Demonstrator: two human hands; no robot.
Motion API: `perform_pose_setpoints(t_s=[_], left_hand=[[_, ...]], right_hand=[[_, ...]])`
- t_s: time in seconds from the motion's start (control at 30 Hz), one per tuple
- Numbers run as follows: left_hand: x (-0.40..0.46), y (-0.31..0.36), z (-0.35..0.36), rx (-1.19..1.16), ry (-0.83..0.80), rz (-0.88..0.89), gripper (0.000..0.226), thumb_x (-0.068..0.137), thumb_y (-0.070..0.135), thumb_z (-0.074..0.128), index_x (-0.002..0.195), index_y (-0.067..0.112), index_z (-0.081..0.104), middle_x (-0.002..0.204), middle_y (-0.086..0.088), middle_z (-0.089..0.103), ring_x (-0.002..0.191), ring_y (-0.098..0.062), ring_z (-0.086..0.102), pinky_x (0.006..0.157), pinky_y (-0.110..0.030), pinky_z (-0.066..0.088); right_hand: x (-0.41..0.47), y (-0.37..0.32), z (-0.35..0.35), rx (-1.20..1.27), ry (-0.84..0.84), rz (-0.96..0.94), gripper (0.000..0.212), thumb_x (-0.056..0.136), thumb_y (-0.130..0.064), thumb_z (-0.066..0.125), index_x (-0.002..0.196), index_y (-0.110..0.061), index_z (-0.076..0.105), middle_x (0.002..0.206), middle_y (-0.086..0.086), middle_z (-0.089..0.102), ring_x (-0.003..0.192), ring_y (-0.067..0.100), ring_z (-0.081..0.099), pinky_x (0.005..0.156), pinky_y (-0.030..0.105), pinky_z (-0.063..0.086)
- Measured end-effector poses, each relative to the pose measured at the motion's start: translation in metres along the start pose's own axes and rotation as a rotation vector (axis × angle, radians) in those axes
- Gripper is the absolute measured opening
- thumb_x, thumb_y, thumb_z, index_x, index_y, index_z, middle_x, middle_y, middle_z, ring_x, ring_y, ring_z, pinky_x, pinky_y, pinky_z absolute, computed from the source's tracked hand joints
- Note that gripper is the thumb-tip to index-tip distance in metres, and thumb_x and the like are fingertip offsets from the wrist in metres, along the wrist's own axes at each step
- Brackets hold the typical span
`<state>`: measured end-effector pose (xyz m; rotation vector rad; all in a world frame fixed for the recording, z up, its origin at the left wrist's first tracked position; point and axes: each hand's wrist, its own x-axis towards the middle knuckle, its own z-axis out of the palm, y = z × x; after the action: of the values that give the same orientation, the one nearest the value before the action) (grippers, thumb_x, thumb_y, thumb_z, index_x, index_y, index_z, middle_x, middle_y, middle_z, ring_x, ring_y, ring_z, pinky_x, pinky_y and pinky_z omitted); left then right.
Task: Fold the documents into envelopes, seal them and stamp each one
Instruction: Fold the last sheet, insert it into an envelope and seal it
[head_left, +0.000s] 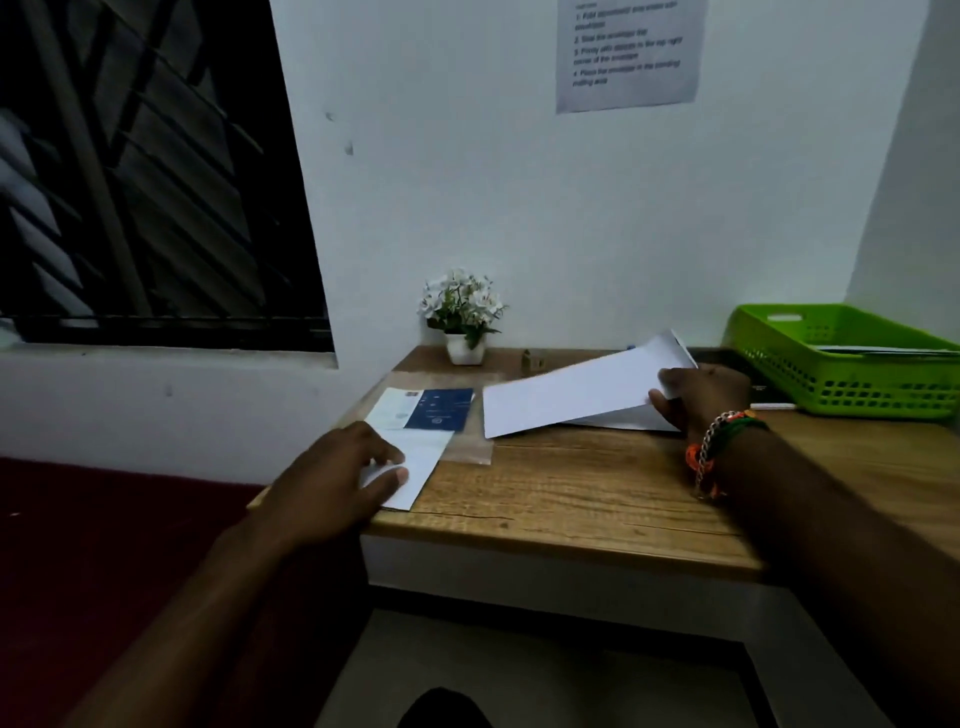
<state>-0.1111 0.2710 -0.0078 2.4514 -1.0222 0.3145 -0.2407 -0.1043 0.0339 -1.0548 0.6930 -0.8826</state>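
Note:
My right hand (698, 397) grips the right edge of a white paper sheet (571, 389) and holds it tilted up over more white sheets (631, 418) lying on the wooden table (561, 488). My left hand (332, 480) lies at the table's near left corner, fingers pressed on a white envelope (423, 460). Just beyond that envelope lies a blue and white printed sheet (431, 409), partly under a clear plastic sleeve (470, 449).
A green plastic basket (852, 364) with papers inside stands at the back right. A small pot of white flowers (464, 317) sits against the wall. A pen (772, 406) lies by the basket. An instruction sheet (628, 52) hangs on the wall.

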Motion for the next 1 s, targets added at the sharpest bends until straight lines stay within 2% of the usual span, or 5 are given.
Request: perform_pose_setpoints(t_s=[0.13,0.4,0.6,0.8,1.0], left_hand=[[0.012,0.004,0.008,0.008,0.017,-0.004,0.019,0.092,0.046,0.067,0.110,0.038,0.067,0.107,0.019,0.056,0.100,-0.004,0.054,0.086,-0.033,0.051],[0.042,0.016,0.010,0.128,0.038,-0.036,0.027,0.085,0.051,0.074,0.090,0.036,0.052,0.100,0.017,0.049,0.100,-0.013,0.049,0.085,-0.039,0.047],[0.098,0.085,0.000,-0.199,0.272,0.221,0.040,0.081,0.063,0.072,0.106,0.035,0.061,0.107,0.012,0.059,0.099,-0.012,0.056,0.082,-0.036,0.050],[0.169,0.171,0.068,-0.003,-0.023,0.137,0.129,0.054,0.087,0.068,0.158,0.038,0.010,0.155,0.000,0.038,0.137,-0.027,0.043,0.106,-0.053,0.044],[0.192,0.165,0.102,-0.070,-0.100,0.197,0.101,0.058,0.055,0.072,0.149,0.044,0.029,0.134,0.008,0.045,0.128,-0.021,0.047,0.103,-0.051,0.042]], right_hand=[[0.008,0.007,0.000,-0.089,0.047,-0.039,0.019,0.079,0.002,0.072,0.079,-0.014,0.061,0.107,0.011,0.061,0.089,0.030,0.063,0.055,0.032,0.058],[0.006,0.003,-0.006,-0.374,-0.075,-0.153,0.013,0.080,-0.005,0.073,0.078,-0.011,0.061,0.077,0.016,0.065,0.053,0.022,0.059,0.042,0.022,0.036],[0.009,-0.019,0.014,-0.272,-0.150,-0.153,0.014,0.083,0.000,0.072,0.088,-0.007,0.061,0.079,0.021,0.068,0.053,0.020,0.066,0.043,0.022,0.047],[0.016,-0.021,0.018,-0.241,-0.240,-0.084,0.020,0.087,-0.004,0.072,0.103,-0.002,0.060,0.093,0.024,0.070,0.051,0.019,0.062,0.052,0.027,0.054],[0.026,-0.019,0.007,-0.368,-0.323,-0.011,0.028,0.095,-0.024,0.066,0.109,0.000,0.064,0.101,0.027,0.071,0.075,0.034,0.074,0.054,0.027,0.056]])
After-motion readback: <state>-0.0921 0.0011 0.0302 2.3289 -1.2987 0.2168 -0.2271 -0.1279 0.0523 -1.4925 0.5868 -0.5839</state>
